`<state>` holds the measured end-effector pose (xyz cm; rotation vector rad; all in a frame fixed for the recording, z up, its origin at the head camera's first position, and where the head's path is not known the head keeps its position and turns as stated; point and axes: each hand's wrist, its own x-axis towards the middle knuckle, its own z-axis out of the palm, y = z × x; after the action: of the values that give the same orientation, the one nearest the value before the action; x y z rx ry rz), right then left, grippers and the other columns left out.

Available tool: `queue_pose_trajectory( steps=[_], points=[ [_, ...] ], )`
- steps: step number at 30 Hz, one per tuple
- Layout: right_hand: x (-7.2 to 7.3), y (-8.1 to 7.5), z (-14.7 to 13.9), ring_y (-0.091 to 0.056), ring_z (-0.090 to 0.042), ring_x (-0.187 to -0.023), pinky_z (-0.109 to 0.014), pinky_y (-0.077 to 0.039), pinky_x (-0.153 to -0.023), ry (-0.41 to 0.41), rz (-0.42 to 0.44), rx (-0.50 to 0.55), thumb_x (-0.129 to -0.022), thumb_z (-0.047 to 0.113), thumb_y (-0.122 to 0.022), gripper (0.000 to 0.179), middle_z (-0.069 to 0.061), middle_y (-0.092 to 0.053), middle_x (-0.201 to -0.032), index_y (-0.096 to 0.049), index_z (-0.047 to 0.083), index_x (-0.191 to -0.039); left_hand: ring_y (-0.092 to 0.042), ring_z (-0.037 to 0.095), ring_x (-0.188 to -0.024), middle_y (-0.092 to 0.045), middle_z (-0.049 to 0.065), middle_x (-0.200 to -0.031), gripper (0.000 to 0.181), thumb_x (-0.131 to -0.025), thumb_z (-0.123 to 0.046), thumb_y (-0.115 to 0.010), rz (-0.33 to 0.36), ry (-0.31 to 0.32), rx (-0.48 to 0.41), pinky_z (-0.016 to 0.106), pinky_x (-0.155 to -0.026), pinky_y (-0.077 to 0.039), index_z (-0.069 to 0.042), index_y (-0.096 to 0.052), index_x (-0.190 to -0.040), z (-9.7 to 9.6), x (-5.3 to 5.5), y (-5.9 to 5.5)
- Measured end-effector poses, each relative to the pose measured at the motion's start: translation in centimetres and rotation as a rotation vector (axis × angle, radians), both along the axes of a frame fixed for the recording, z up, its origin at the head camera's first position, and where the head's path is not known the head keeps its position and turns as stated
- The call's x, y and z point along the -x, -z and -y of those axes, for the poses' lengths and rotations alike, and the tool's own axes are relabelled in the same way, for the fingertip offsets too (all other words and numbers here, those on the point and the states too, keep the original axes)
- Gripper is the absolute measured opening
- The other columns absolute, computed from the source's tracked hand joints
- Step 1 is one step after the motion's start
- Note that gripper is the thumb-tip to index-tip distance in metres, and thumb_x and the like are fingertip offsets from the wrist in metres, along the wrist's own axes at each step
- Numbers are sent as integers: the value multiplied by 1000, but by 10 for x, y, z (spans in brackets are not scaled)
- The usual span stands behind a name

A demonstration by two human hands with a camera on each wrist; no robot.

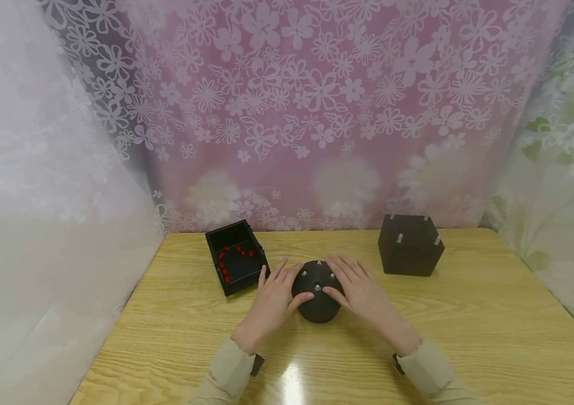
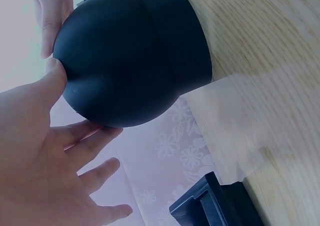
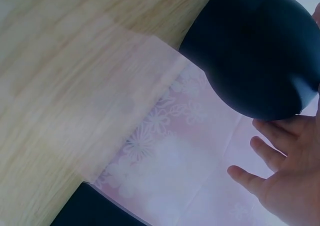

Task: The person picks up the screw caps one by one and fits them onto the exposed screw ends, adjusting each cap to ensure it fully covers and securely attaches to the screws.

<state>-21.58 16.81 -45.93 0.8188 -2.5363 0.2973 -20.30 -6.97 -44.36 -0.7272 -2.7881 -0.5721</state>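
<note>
A black dome (image 1: 319, 311) with a rounded top stands on the wooden table, its narrower round base showing in the left wrist view. Several small pale pegs (image 1: 317, 287) stick up from its top. My left hand (image 1: 271, 298) holds its left side, thumb on the upper surface and the first fingers along the far side. From the right, my right hand (image 1: 366, 297) holds it likewise, thumb near the front peg. In the left wrist view, the left outer fingers (image 2: 102, 175) are spread off the dome. Both palms are apart from it.
A black open box (image 1: 236, 256) with several small red pieces (image 1: 223, 264) inside stands just beyond my left hand. At the back right is a black block (image 1: 408, 259) with several pale pegs on top. Flowered curtains (image 1: 317, 140) hang behind and beside the table (image 1: 165, 337).
</note>
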Motion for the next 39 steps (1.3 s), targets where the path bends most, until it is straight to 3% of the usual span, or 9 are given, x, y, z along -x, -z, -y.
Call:
queue_pose_trajectory(
  steps=[10, 13, 17, 20, 24, 27, 34, 39],
  points=[
    [-2, -5, 4, -38, -32, -147, -59, -32, -117, 14, 65, -27, -103, 52, -52, 71, -13, -41, -159, -39, 7, -156, -30, 33, -150, -53, 9, -149, 68, -98, -53, -57, 4, 6, -16, 66, -119, -18, -13, -47, -152, 6, 7, -2],
    [-1, -4, 5, -39, -33, -146, -60, -32, -116, 4, 65, -13, -103, 51, -52, 70, -13, -41, -159, -40, 7, -156, -36, 34, -147, -54, 8, -149, 62, -101, -49, -55, -39, -3, -23, 64, -119, -22, -12, -50, -149, 11, 9, -6],
    [-1, -2, 4, -41, -33, -145, -59, -32, -117, -3, 51, 18, -103, 53, -49, 69, -13, -43, -158, -42, 7, -155, -51, 33, -136, -60, 11, -140, 47, -104, -34, -58, -161, -17, -38, 57, -115, -36, -10, -55, -144, 20, 17, -19],
    [-2, -3, 3, -39, -32, -146, -57, -30, -118, 3, 65, 19, -103, 53, -49, 69, -11, -41, -159, -41, 8, -155, -62, 32, -120, -66, 13, -129, 39, -103, -25, -61, -252, -44, -60, 50, -104, -49, -8, -60, -139, 31, 28, -31],
    [-4, -4, 2, -39, -32, -146, -56, -29, -119, 6, 71, 17, -103, 52, -52, 69, -12, -41, -159, -41, 8, -155, -67, 28, -95, -69, 12, -115, 32, -103, -18, -62, -295, -101, -91, 42, -79, -58, -6, -64, -132, 48, 45, -47],
    [-4, -4, 1, -39, -33, -146, -57, -29, -119, 9, 70, 18, -103, 51, -53, 69, -12, -41, -159, -41, 7, -155, -66, 25, -83, -70, 11, -107, 26, -104, -15, -61, -264, -145, -97, 38, -68, -57, -5, -66, -127, 58, 59, -57],
    [-5, -5, 0, -38, -30, -147, -55, -29, -120, 16, 92, 14, -103, 49, -54, 68, -11, -40, -160, -40, 9, -156, -71, 27, -89, -73, 14, -107, 21, -103, -13, -61, -116, -218, -51, 41, -76, -60, -2, -70, -119, 73, 92, -66],
    [-4, -4, 0, -37, -29, -148, -55, -30, -119, 19, 98, 9, -103, 50, -52, 68, -10, -40, -160, -41, 9, -156, -71, 30, -83, -73, 18, -102, 16, -101, -9, -63, -16, -230, 23, 41, -73, -60, 2, -70, -112, 82, 111, -67]
  ],
)
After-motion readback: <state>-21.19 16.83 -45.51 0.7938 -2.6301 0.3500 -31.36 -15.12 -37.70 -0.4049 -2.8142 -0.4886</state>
